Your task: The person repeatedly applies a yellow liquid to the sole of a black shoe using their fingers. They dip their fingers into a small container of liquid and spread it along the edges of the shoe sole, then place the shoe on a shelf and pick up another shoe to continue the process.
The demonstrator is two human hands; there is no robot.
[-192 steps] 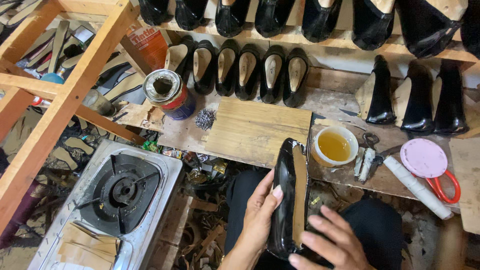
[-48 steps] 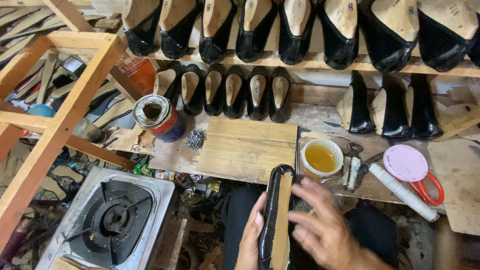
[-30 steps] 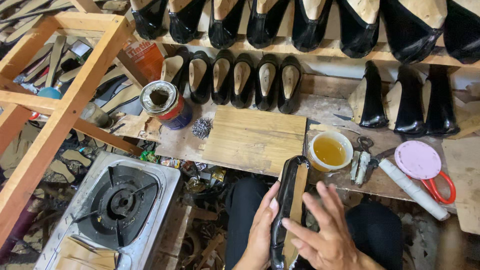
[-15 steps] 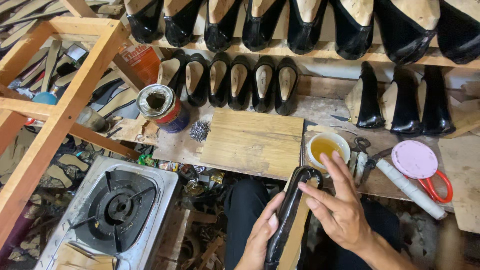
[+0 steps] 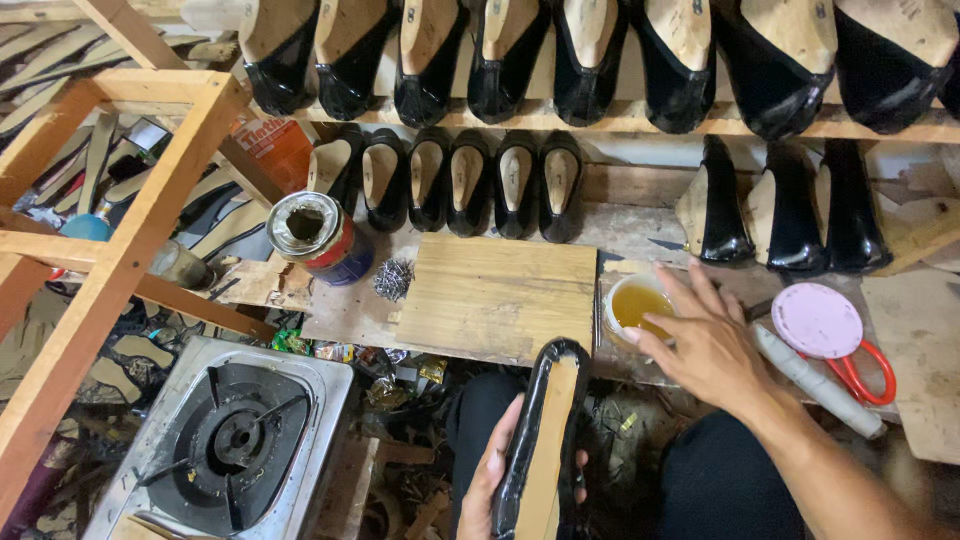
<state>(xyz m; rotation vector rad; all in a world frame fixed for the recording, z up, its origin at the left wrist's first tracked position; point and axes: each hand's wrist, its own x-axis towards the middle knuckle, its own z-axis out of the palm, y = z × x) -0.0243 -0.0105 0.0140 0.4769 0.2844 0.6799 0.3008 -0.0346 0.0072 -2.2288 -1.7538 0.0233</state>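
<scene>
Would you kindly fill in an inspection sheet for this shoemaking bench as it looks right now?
Surface: worn wooden bench, pale board on it.
Job's things: black shoe sole-up in left hand; cup of yellow liquid under right hand.
Clutter: open tin can, pile of tacks, pink lid, red scissors.
Hands: left grips shoe; right open, fingertips at cup.
Cables: nothing seen.
Surroundings: rows of black shoes, gas stove, wooden frame.

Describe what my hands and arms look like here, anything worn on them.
Both hands are bare: no gloves, rings or watch show. The right hand leads to a bare forearm with no sleeve in view. Only the fingers and part of the palm of the left hand show.
</scene>
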